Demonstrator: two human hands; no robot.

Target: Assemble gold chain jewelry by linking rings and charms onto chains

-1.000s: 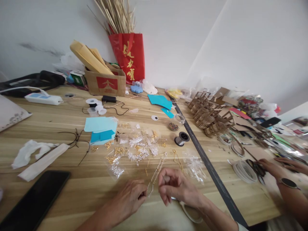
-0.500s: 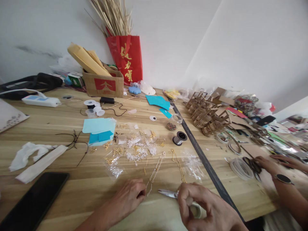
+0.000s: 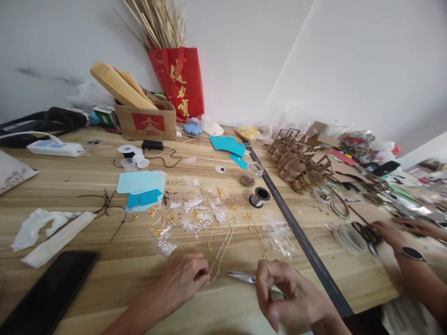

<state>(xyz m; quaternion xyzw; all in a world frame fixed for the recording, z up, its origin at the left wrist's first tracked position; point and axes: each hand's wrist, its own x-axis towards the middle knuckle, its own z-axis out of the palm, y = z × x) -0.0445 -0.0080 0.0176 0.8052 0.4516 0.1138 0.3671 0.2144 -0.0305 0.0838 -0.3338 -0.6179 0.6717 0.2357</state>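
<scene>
Pinching a slender silver metal chain by its near end, lower centre, the left hand likely steadies it; the right hand curls over pointed silvery scissors. Its grip is unclear.

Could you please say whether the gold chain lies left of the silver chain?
No, the gold chain lies right of the silver chain.

Three large gold characters run down the red bag, the middle one 力. Just left of the bag, a cardboard box bears a pale emblem on a red panel, with lettering too small to read. Farther left, a green box's white mark is blurred.
</scene>
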